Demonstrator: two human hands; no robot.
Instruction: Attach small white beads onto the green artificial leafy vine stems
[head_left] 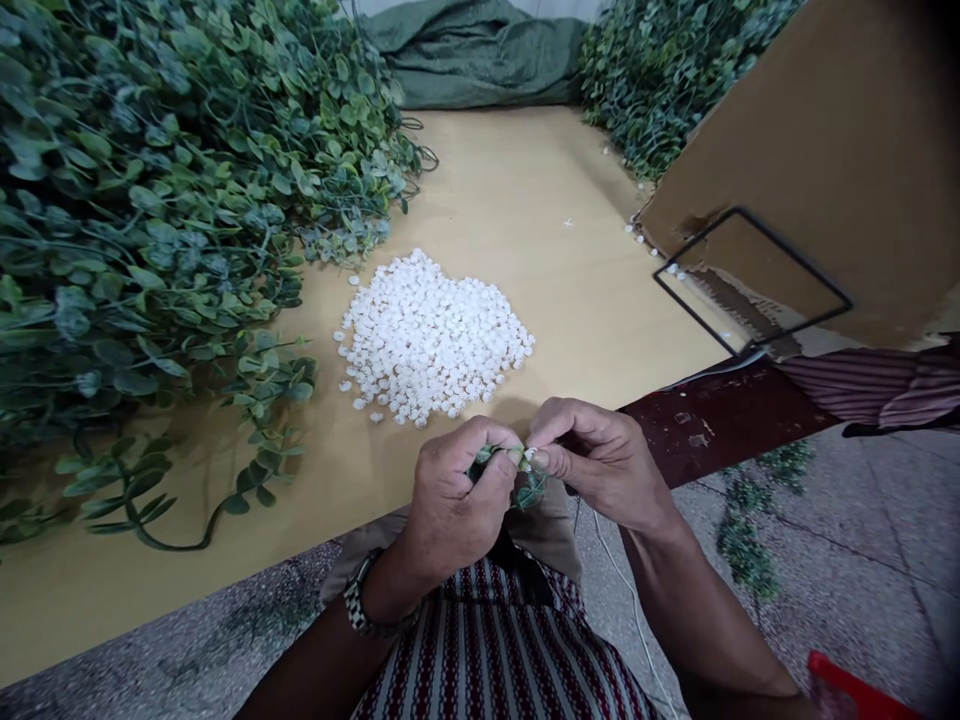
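While the left hand (459, 495) is pinching a green sprig (531, 490), the right hand (611, 465) is pinching one white piece (530, 455) there; beyond them, a loose pile (435, 335) is apparently awaiting handling.

- bench (517, 190) top: smooth, kinda satiny, wood-look
- white bits (439, 335): plastic by the looks of it
- leafy sprig (529, 490) by the near edge, plus foliage heap (187, 200) along the left: plasticky, mostly matt
- far edge sacking (480, 50): crinkly cloth-like stuff
- right edge cardboard (817, 170): matt, torn rough
- watch band (357, 602): shiny metal
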